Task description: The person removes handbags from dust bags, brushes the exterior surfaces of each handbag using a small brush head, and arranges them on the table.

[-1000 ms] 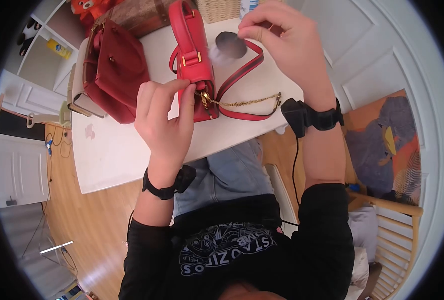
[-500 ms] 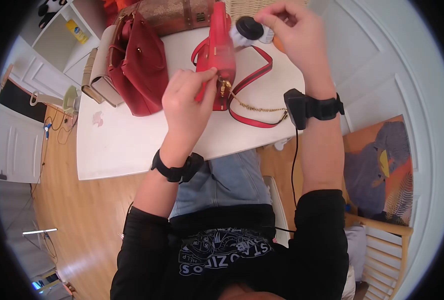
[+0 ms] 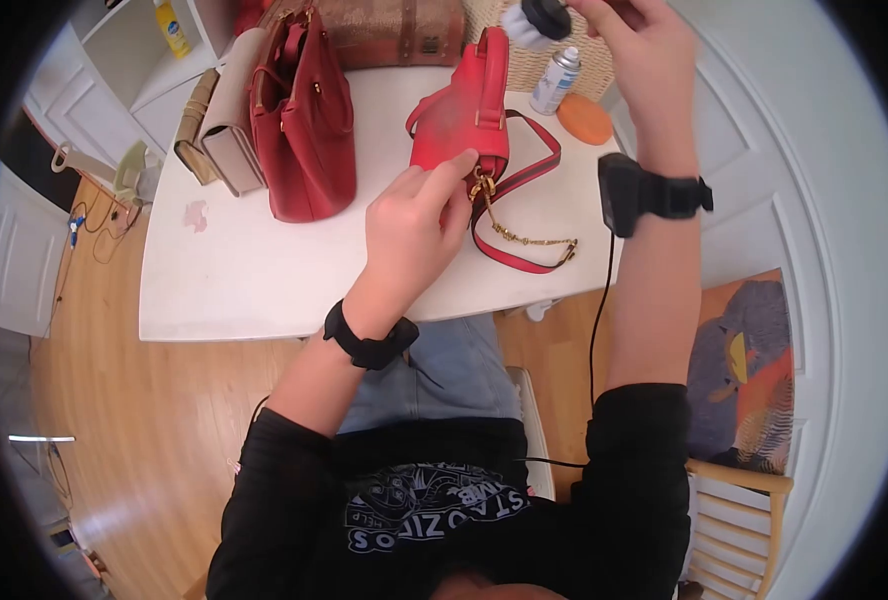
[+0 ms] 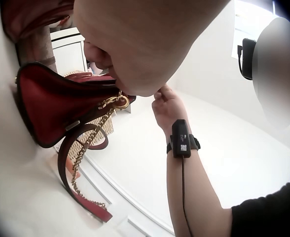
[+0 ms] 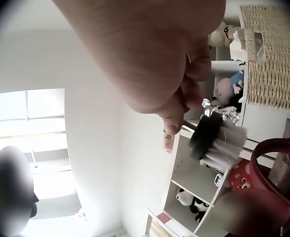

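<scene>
A small red handbag point(image 3: 464, 110) with a raised top handle is tilted on the white table, its gold chain point(image 3: 524, 238) and red strap lying to the right. The left hand point(image 3: 414, 220) pinches the bag's near end beside the gold ring; in the left wrist view that ring point(image 4: 121, 102) hangs by the hand point(image 4: 135, 49). Above the table's far side, the right hand point(image 3: 654, 75) holds a round black brush point(image 3: 539, 22) with pale bristles. The right wrist view shows the brush point(image 5: 219, 140) at the fingertips of the hand point(image 5: 155, 59), bristles towards the bag's handle.
On the left of the table point(image 3: 234, 290) stand a larger red bag point(image 3: 309, 140), a cream bag point(image 3: 234, 130) and a beige one. Behind are a brown patterned case point(image 3: 394, 35) and a woven basket point(image 3: 594, 75). A spray can point(image 3: 556, 82) and an orange disc point(image 3: 585, 120) sit behind the strap.
The head view has shifted. The small bag has tipped so its side faces up more, with the left hand still at its near end. The brush has been lifted away from the bag in the right hand.
</scene>
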